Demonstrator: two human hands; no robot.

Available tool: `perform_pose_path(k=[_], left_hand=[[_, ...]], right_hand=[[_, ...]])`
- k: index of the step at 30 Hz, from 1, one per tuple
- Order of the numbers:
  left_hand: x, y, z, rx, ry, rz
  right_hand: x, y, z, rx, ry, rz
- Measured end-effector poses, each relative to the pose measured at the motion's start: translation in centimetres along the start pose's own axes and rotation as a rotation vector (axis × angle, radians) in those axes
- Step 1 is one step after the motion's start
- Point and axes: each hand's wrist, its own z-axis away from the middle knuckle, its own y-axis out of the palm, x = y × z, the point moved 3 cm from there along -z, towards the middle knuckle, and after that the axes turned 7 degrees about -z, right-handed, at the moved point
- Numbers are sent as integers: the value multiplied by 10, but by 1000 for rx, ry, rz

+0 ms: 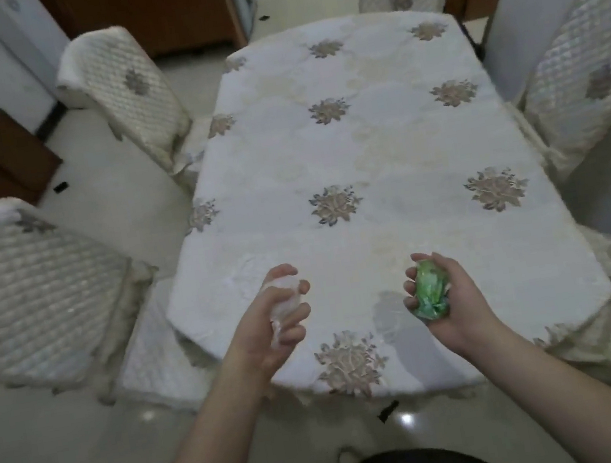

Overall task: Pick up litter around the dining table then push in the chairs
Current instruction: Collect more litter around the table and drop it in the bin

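The left hand [277,316] gripped a clear crumpled wrapper [283,303] at seven o'clock on the table [363,150]; the right hand [442,293] clutched a green one [429,289] at five. Both needed firm squeezing. The chair [25,291] at nine stood pulled out.

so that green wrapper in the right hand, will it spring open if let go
Probably a little: the green wrapper looks like thin crinkled plastic, scrunched by the right hand. It seems light and floppy, so likely to drift rather than roll.
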Motion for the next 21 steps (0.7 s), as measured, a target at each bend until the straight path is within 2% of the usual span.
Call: perform_pose_path(k=[5,8,11,14,21], left_hand=[[-34,-68,42,-259,161,-47],[-44,-105,60,-369,219,14],[-48,-133,77,-406,273,214],[-55,-152,97,-437,417,371],[-58,-173,159,-567,591,429]], right_hand=[[-70,63,-19,68,120,68],[-105,96,-21,155,209,91],[-129,122,-25,225,300,150],[-146,140,-31,279,365,178],[-188,183,-34,370,584,284]])
